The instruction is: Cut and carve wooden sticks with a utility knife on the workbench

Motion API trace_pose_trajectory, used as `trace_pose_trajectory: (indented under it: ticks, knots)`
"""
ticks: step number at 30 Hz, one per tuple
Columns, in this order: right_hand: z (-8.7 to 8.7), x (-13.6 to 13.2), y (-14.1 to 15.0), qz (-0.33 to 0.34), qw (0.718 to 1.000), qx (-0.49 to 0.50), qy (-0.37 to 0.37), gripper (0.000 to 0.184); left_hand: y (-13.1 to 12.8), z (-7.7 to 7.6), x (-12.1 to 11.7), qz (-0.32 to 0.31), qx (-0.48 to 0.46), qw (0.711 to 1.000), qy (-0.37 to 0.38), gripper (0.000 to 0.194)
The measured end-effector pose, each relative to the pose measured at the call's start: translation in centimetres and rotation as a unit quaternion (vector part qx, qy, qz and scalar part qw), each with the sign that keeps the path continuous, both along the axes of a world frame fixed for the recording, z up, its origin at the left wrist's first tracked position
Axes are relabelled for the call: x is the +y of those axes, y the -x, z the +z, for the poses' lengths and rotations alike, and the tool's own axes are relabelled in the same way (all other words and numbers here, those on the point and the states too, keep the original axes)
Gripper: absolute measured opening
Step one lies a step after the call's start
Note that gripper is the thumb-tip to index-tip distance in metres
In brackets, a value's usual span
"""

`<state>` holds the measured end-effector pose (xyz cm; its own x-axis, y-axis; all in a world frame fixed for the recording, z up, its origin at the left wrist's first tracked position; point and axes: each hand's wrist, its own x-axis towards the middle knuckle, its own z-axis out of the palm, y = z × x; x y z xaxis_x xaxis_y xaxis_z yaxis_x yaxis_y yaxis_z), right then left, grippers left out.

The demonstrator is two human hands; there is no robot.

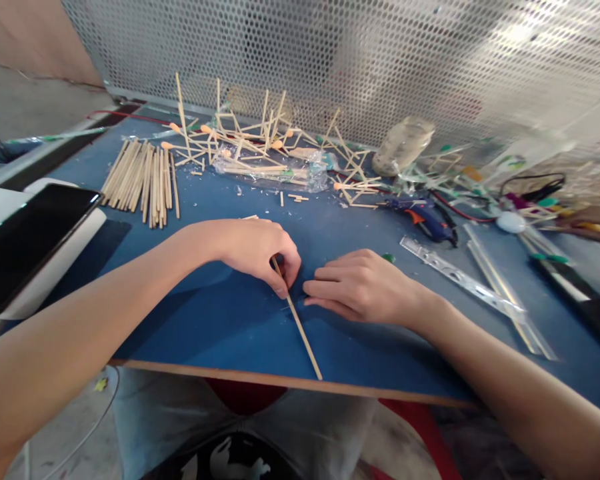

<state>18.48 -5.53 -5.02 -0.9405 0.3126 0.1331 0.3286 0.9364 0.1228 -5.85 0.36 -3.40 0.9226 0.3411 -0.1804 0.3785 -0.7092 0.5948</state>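
Observation:
My left hand point(265, 253) pinches a thin wooden stick point(304, 335) between thumb and fingers. The stick slants over the blue tabletop, its near end close to the table's front edge. A few centimetres to the right rests my right hand point(363, 287), palm down, its fingers drawn together and pointing at the stick. Something small and dark shows at those fingertips, too small to make out. Partly hidden behind this hand is a small green object point(389, 257). Beyond my left wrist, a pale stick end point(251, 217) peeks out.
A bundle of sticks point(143, 177) lies at the back left, near a phone point(35, 240) on a white box. Stick structures point(260, 130) line the mesh panel point(290, 53). Rightward are a glass jar point(404, 145), a blue glue gun point(427, 220) and a clear ruler point(463, 277).

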Motion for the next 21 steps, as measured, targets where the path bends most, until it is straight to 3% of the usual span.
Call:
trace_pose_trajectory:
  ticks: [6,21]
  knots:
    - [0.04,0.13,-0.03,0.003,1.0,0.003,0.002,0.037,-0.07,0.21,-0.41,0.002,0.003,0.999,0.05,0.01]
    - [-0.01,0.42,-0.33,0.015,1.0,-0.009,0.025,0.032,-0.36,-0.34,-0.07,-0.021,-0.016,0.998,0.053,0.015]
